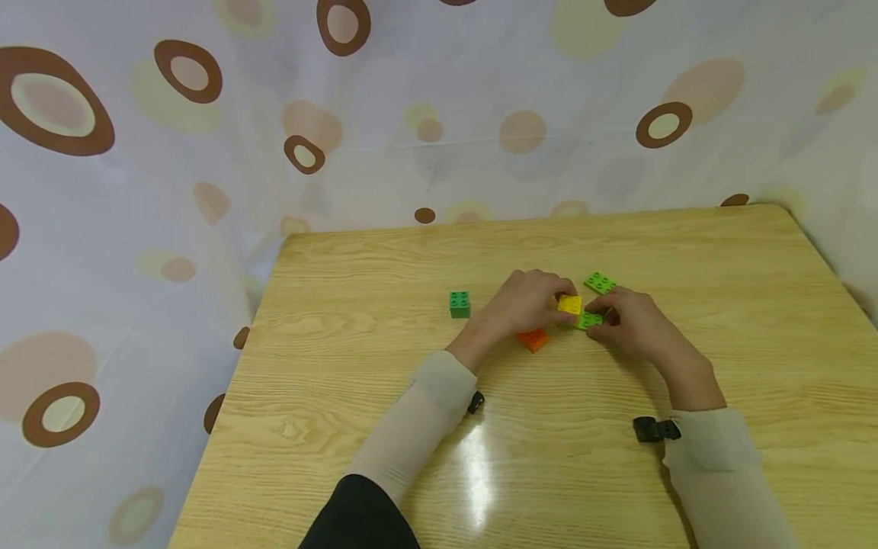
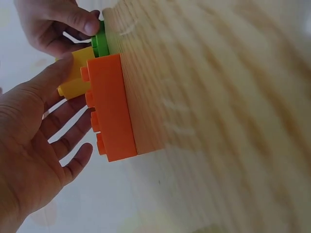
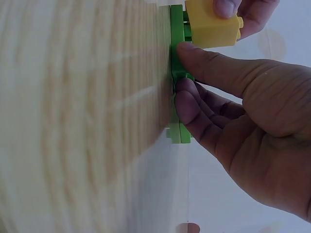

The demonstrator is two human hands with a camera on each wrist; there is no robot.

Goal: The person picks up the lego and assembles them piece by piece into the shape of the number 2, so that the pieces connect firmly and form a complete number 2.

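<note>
On the wooden table [image 1: 384, 320], my left hand [image 1: 559, 303] pinches a yellow brick [image 1: 569, 305] between thumb and fingers. It holds the brick on top of a flat green plate [image 1: 588, 321]. My right hand [image 1: 598, 315] grips that plate at its edge and keeps it on the table. The right wrist view shows the yellow brick [image 3: 211, 24] seated on the plate [image 3: 175, 43], with my right thumb [image 3: 209, 68] pressed on the plate. An orange brick [image 1: 533, 339] lies under my left palm; the left wrist view shows this orange brick [image 2: 112, 107] close up beside the yellow brick [image 2: 77, 73].
A dark green square brick [image 1: 459, 304] stands to the left of my hands. A second flat green plate [image 1: 600, 283] lies just behind them. A patterned curtain [image 1: 206, 152] hangs around the table's far and left edges.
</note>
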